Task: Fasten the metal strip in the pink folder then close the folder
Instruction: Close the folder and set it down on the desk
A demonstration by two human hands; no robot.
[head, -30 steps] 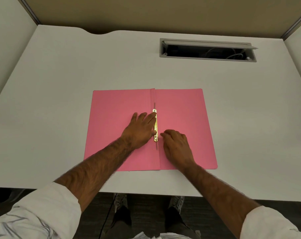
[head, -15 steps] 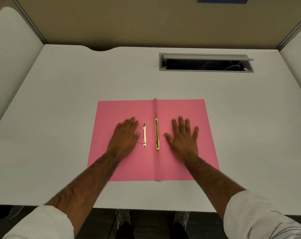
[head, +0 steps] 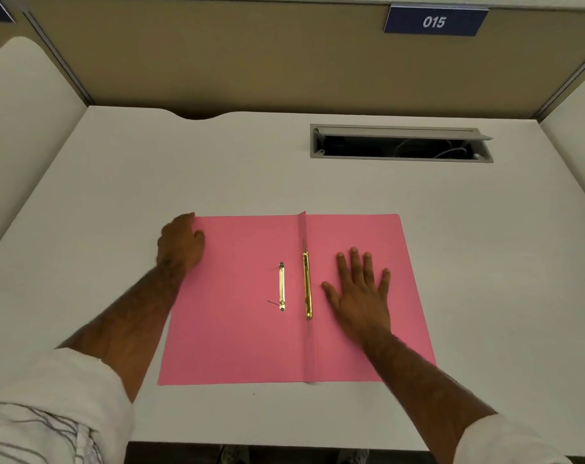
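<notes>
The pink folder lies open and flat on the white desk. A gold metal strip sits along the centre fold. A second, smaller gold strip lies loose on the left flap beside it. My left hand is at the far left corner of the left flap, fingers curled at the flap's edge with the thumb on top. My right hand lies flat with fingers spread on the right flap, just right of the fastener.
The white desk has an open grey cable slot at the back right and a notch in its back edge. Beige partition walls enclose the desk, with a blue sign reading 015.
Both hands left the strip at the fold. The smaller strip now lies on the left flap. My left hand moved out to the flap's far left corner; my right hand spread flat.
</notes>
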